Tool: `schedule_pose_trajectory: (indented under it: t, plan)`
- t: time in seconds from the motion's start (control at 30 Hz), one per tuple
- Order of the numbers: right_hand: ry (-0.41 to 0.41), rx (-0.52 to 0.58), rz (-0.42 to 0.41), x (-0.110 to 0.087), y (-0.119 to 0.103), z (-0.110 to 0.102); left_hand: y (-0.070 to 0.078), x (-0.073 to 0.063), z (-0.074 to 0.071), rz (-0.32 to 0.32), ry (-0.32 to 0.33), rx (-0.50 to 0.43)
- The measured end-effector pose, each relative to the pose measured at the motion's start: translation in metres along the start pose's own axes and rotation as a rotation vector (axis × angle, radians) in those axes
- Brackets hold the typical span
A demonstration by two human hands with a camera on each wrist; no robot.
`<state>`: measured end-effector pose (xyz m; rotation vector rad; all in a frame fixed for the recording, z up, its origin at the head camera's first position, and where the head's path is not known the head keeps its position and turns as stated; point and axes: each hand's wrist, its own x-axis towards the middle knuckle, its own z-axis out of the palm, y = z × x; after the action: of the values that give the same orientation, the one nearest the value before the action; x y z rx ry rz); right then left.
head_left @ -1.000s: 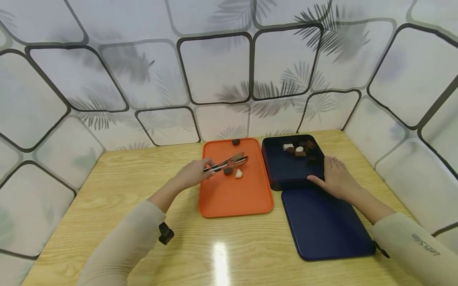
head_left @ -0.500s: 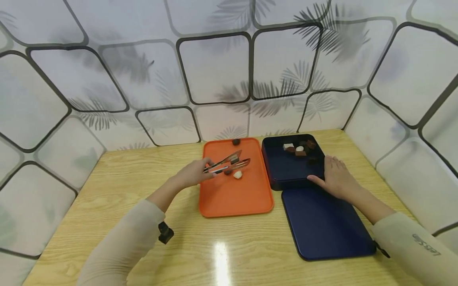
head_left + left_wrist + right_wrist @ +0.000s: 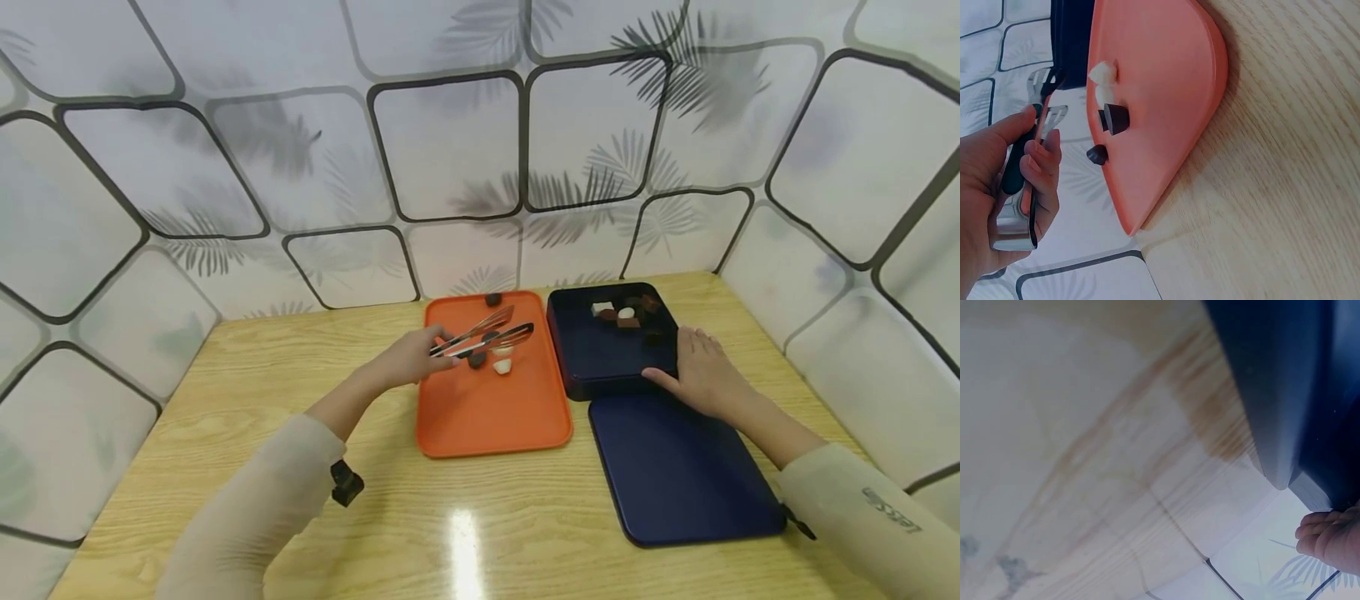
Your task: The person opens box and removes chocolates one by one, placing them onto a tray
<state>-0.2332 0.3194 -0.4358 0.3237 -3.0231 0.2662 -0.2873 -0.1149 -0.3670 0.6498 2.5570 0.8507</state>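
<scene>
My left hand [image 3: 408,358] grips metal tongs [image 3: 1013,231] with dark handle grips, thumb on one arm and fingers round the other. Their slotted ends stand apart with nothing between them, over the orange tray [image 3: 495,417]. Below the tips lie a white chocolate-like piece [image 3: 502,367] and a second pale piece [image 3: 1104,95]. Dark brown pieces, one a tapered cup shape [image 3: 1116,119], sit close by. My right hand [image 3: 701,371] rests with extended fingers along the right front corner of a navy box [image 3: 592,354]; its thumb lies over the front rim.
Inside the navy box several brown and white pieces [image 3: 628,322] cluster towards the back. A navy lid [image 3: 686,475] lies in front of it on the wooden table [image 3: 375,517]. Another dark piece [image 3: 492,298] sits by the tray's back edge. Patterned fabric walls [image 3: 450,142] surround the table.
The tongs' ends have spread from nearly together to apart, and have shifted slightly right. A second pale piece now shows beneath them. My right hand has stayed at the box corner.
</scene>
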Motion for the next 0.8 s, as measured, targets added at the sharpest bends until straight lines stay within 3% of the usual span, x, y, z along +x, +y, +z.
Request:
schedule_pose_trajectory:
  t: [0.33,0.6,0.8]
  plan:
    - [0.041,-0.014,-0.021,0.000,-0.003,0.003,0.010,0.001,-0.001,0.019,0.020,0.022]
    - [0.035,-0.025,-0.021,-0.001,0.000,0.000,0.034,0.022,0.010,0.024,0.003,0.015]
    - [0.039,-0.023,-0.025,-0.002,-0.001,-0.002,0.049,0.038,0.023,0.043,-0.005,0.089]
